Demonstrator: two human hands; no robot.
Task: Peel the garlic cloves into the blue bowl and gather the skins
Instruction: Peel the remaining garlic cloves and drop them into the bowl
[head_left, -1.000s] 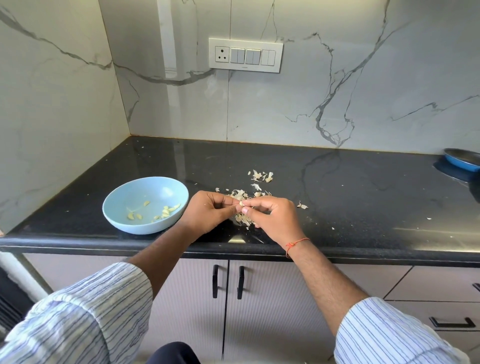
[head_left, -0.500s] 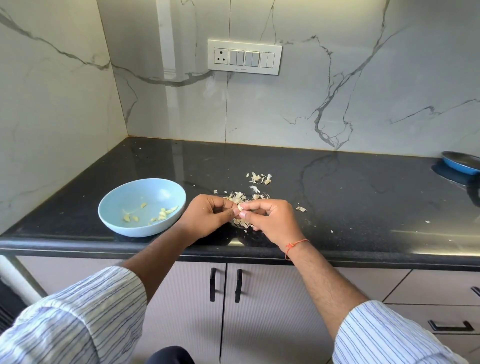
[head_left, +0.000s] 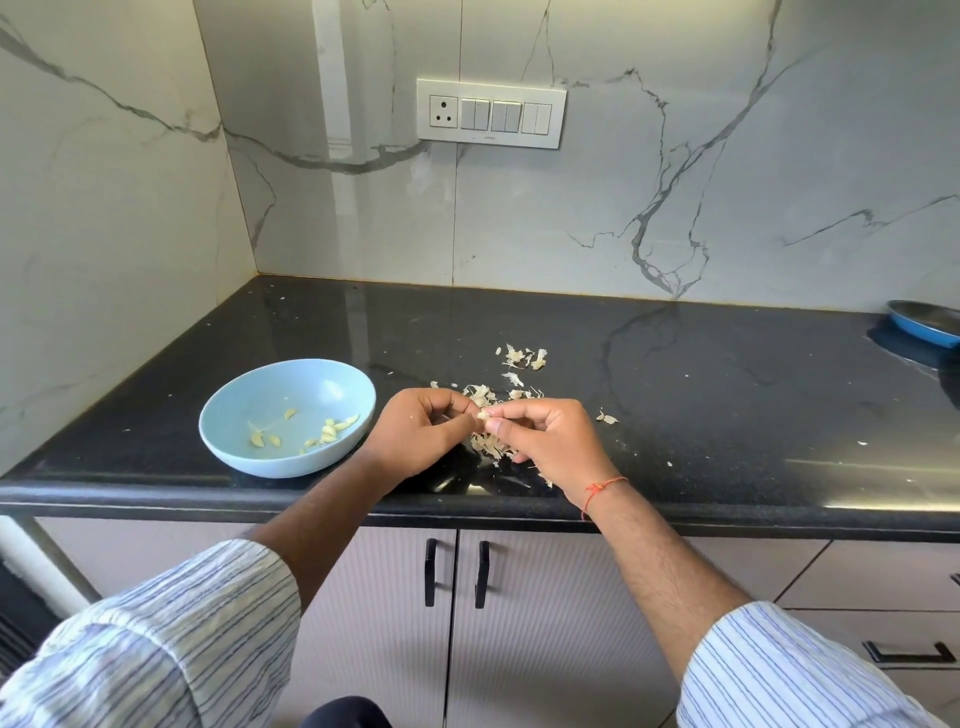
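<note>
A light blue bowl (head_left: 234, 415) sits on the black counter, left of my hands, with several peeled garlic cloves (head_left: 332, 430) inside. My left hand (head_left: 423, 434) and my right hand (head_left: 553, 441) meet just above the counter and pinch one small garlic clove (head_left: 483, 414) between their fingertips. A pile of papery garlic skins (head_left: 485, 444) lies under and behind my hands. More skins (head_left: 524, 357) lie a little farther back.
The black counter (head_left: 701, 395) runs to a marble wall on the left and behind. A blue pan (head_left: 924, 325) sits at the far right edge. Small skin flecks (head_left: 607, 417) are scattered right of my hands. Cabinet doors with black handles (head_left: 457, 571) hang below.
Both hands stay together on the clove with only small finger shifts. The view has drifted slightly; the bowl and skins have not moved.
</note>
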